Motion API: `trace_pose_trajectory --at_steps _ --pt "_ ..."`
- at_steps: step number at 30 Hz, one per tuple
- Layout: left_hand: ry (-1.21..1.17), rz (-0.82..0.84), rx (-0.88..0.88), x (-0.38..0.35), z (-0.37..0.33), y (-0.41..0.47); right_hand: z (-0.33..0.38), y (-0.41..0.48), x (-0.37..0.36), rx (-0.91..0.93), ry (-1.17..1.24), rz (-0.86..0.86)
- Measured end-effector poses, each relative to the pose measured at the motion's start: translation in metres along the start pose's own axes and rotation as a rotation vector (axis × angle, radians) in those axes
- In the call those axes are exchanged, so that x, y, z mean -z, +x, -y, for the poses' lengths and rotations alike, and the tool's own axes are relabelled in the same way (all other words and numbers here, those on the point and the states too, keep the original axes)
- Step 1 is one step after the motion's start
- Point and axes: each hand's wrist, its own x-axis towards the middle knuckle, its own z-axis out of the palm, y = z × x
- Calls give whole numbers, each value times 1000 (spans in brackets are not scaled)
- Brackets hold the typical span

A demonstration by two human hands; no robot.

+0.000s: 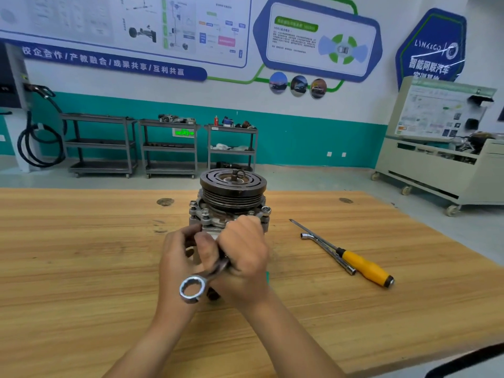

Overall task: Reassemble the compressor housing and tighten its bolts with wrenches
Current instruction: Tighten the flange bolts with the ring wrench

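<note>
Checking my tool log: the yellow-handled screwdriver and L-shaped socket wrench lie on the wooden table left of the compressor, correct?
No. The head view shows the yellow-handled screwdriver and L-shaped socket wrench lying on the wooden table right of the compressor, not left.

both hands [218, 257] hide the wrench [203, 279] head and the compressor [231, 197] body's near side; wall poster [131, 23] text is blurred.
</note>
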Motion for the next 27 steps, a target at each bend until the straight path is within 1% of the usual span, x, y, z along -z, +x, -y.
trace_pose_trajectory --at_steps 1,2,3,5,7,8,10,13,14,16,18,20,23,27 --pt "60 -57 -59 3 1 -2 -1 1 6 -12 15 -3" --pt "67 -113 -98 8 -1 -3 -1 4 13 -57 61 -21" --pt "60 -142 -124 13 -5 -5 -1 10 21 -148 150 -75" --pt "59 -186 -188 24 -10 0 -2 31 39 -396 472 -281" --pt "69 -230 -244 34 -8 13 -13 59 59 -549 753 -523" --pt "68 -252 -260 37 -6 20 -22 73 68 -623 851 -607" --pt "52 -278 -263 39 0 29 -45 96 79 -831 1001 -692" --pt "20 -261 -173 35 17 33 -83 105 77 -1202 1006 -677" --pt "7 -216 -134 33 21 31 -93 103 74 -1296 1002 -665" --pt "-16 -80 -114 29 25 24 -107 94 66 -1433 1011 -652" --pt "-17 81 -130 24 25 16 -115 83 60 -1513 1030 -643" --pt "11 185 -147 21 24 10 -120 77 57 -1571 1043 -640" --pt "35 209 -139 22 25 9 -128 78 53 -1645 1051 -585" --pt "39 197 -141 23 25 8 -141 84 38 -1767 1048 -399"
